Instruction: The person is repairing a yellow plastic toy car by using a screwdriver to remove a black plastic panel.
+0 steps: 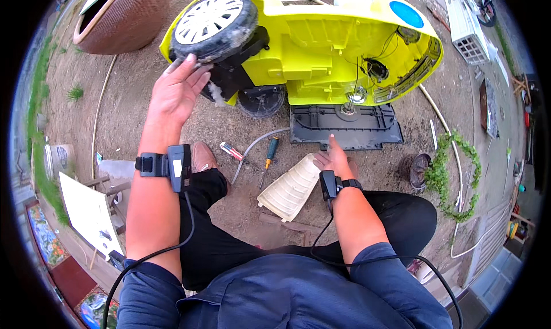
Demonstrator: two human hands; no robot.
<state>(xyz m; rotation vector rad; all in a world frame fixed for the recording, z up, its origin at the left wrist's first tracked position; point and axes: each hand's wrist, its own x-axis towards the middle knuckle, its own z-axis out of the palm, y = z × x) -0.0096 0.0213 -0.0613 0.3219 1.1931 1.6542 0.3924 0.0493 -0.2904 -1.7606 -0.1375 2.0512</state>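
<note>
A yellow ride-on toy car body (275,30) lies tipped over in front of me, its hollow underside showing. At its left end is a black wheel (244,33) with a white hubcap. My left hand (179,85) reaches up to the wheel's lower edge, fingers outstretched; whether they touch the tyre I cannot tell. A wisp of grey fluff (216,93) hangs beside them. My right hand (335,158) is open, just below a flat black plastic panel (344,135) and beside a cream, tapered ribbed piece (290,186). I see nothing gripped in either hand.
Two screwdrivers lie on the dirt, one teal-handled (272,148), one red and white (231,151). A second dark wheel (261,101) sits under the car. Around stand a large brown pot (123,19), a leafy plant (456,177) and a pale hose (102,111).
</note>
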